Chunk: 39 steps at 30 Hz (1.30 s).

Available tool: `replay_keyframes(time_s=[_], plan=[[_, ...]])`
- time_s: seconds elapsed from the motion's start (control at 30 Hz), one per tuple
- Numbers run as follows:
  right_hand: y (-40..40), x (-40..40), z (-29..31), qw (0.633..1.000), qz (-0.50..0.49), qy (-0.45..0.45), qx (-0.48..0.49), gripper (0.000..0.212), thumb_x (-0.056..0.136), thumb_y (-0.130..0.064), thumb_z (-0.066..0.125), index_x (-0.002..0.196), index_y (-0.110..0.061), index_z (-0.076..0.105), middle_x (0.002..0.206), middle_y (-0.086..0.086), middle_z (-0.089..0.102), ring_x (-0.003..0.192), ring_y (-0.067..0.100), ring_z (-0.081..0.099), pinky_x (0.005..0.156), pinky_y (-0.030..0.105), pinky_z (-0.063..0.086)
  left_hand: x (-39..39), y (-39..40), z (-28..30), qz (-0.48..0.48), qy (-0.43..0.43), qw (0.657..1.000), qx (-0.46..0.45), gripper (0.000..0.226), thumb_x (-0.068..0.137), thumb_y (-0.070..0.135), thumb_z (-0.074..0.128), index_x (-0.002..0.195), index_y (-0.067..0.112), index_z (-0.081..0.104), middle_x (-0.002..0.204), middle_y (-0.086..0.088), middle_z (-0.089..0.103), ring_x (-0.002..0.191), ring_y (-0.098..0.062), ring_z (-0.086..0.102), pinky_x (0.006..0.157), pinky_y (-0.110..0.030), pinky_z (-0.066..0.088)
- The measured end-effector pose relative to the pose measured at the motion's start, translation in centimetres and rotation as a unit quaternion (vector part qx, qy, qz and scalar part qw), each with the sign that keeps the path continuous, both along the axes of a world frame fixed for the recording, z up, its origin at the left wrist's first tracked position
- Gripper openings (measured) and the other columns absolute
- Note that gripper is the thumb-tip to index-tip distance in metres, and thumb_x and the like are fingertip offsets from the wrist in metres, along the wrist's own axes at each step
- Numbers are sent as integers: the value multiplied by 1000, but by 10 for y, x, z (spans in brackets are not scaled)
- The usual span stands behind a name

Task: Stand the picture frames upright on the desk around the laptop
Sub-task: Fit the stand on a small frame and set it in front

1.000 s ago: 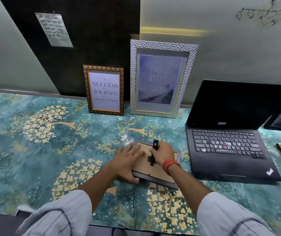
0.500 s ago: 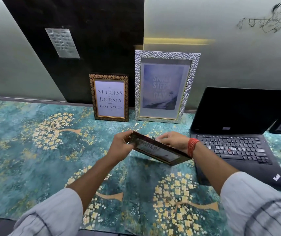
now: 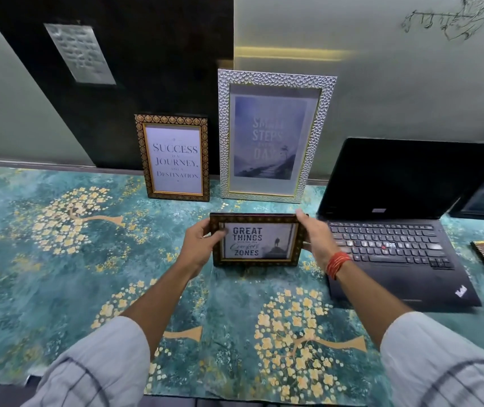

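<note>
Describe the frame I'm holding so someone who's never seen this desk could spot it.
Start at the open black laptop. Just left of its keyboard, both hands hold a small landscape frame upright. Unlike the two portrait frames at the wall behind, it reads GREAT THINGS, ZONES.

The counter (image 3: 58, 259) wears a glossy, painted-looking teal cover. The tall frame (image 3: 276, 80) has a dimpled, metallic silver finish. The held frame (image 3: 257, 218) looks dark, patterned wood with glazed front. The laptop (image 3: 396, 277) is matt black.
</note>
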State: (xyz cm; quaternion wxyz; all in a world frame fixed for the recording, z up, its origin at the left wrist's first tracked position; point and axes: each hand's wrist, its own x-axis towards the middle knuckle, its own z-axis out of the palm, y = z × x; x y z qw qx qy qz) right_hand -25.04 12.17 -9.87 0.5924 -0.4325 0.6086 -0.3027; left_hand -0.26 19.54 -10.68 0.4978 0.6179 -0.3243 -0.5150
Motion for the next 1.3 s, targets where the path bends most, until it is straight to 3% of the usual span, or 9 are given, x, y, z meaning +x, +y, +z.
replay_keyframes(time_s=[0.13, 0.3, 0.47, 0.6, 0.83, 1.03, 1.13, 1.2, 1.3], plan=[[3, 7, -12, 999, -32, 18, -5, 113, 54, -95, 46, 135, -16, 55, 139, 4, 57, 130, 23, 52, 115, 46, 34, 0, -5, 1, -29, 3, 999, 38, 14, 92, 7, 63, 104, 12, 67, 110, -15, 72, 107, -29, 67, 93, -44, 56], [4, 11, -7, 998, -54, 24, -10, 109, 55, -94, 47, 129, -15, 61, 130, 4, 64, 121, 23, 59, 111, 45, 39, 6, -5, -2, -105, 97, 982, 126, 33, 87, 24, 70, 113, 4, 69, 114, -15, 73, 112, -29, 66, 101, -46, 51], [13, 10, -1, 998, -43, 52, -17, 101, 66, -89, 43, 121, -8, 65, 123, 15, 67, 113, 31, 63, 107, 49, 43, -6, 3, -13, -121, 147, 973, 131, 58, 78, 66, 60, 117, 23, 69, 121, -7, 72, 114, -24, 66, 99, -48, 51], [17, 11, 2, 997, -42, 58, -17, 102, 79, -79, 40, 132, 7, 46, 137, 27, 49, 126, 42, 49, 111, 53, 34, -13, 10, -13, -94, 140, 980, 103, 72, 56, 83, 64, 104, 31, 74, 114, -4, 75, 106, -21, 71, 92, -45, 56], [24, 10, -8, 999, -22, 45, 6, 100, 69, -88, 36, 138, -19, 51, 140, 6, 54, 126, 25, 49, 112, 42, 29, -19, 16, -9, -56, 135, 986, 77, 66, 91, 71, 25, 110, 29, 73, 115, -8, 74, 107, -24, 71, 96, -47, 53], [24, 5, -11, 998, -51, 46, -16, 91, 67, -88, 45, 97, -5, 65, 99, 11, 70, 92, 30, 64, 92, 41, 48, -22, 26, -1, -18, 70, 996, 58, 81, 72, 81, 40, 110, 18, 71, 84, 2, 77, 76, -10, 74, 65, -22, 56], [28, -1, -4, 988, -125, 30, -87, 42, 84, -59, 58, 86, -18, 55, 83, -4, 57, 77, 13, 54, 76, 31, 45, -20, 26, 11, 51, 24, 998, 14, 73, 77, 75, 53, 115, 14, 64, 111, -5, 70, 102, -18, 65, 88, -33, 48], [32, -5, 8, 981, -152, 22, -119, 40, 84, -52, 63, 101, -17, 57, 90, -6, 56, 84, 12, 55, 76, 29, 45, -21, 24, 28, 73, -47, 995, -39, 90, 70, 72, 54, 136, 11, 51, 139, -10, 55, 128, -21, 51, 107, -42, 39], [43, -16, 42, 967, -169, 26, -190, 45, 83, -39, 71, 115, -13, 54, 101, -2, 56, 88, 13, 56, 70, 14, 46, -32, 18, 70, 97, -158, 970, -155, 82, 75, 66, 54, 139, 15, 48, 139, -3, 50, 129, -15, 47, 109, -41, 39]])
